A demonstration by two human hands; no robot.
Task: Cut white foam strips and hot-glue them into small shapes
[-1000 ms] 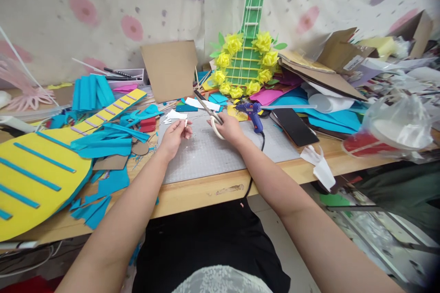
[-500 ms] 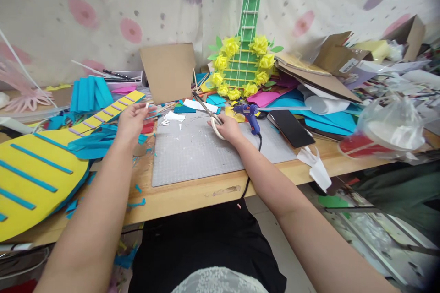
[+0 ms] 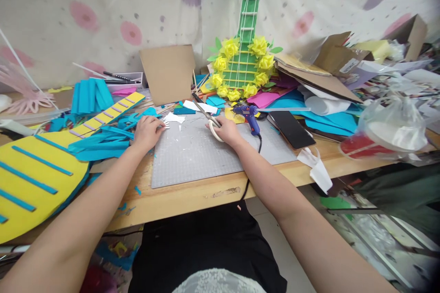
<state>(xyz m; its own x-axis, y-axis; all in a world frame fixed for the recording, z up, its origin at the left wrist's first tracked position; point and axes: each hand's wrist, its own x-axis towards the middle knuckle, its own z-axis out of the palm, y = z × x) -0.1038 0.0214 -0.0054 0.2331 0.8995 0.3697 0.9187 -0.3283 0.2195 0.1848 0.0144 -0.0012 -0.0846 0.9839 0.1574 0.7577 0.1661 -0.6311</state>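
Observation:
My right hand (image 3: 227,131) is closed round the cream handles of a pair of scissors (image 3: 207,114), whose blades point away and to the left above the grey cutting mat (image 3: 199,155). At the mat's left edge, my left hand (image 3: 148,132) has its fingers bent together at several small white pieces (image 3: 167,124); how many it grips is partly hidden. A white paper scrap (image 3: 175,118) lies just beyond the fingertips. Blue paper strips (image 3: 103,143) are heaped beside the left hand. Nearby on the left rests a yellow paper guitar shape (image 3: 37,169) with blue bars.
A green paper guitar neck (image 3: 251,13) with yellow flowers (image 3: 259,46) stands at the back. Right of the scissors lie a blue glue gun (image 3: 252,121) and a phone (image 3: 291,129). A bagged cup (image 3: 378,137) stands near the right edge. A cardboard sheet (image 3: 168,73) leans behind.
My left hand has come down and to the right, from over the blue strips to the white pieces at the mat's edge. My right hand with the scissors has hardly moved.

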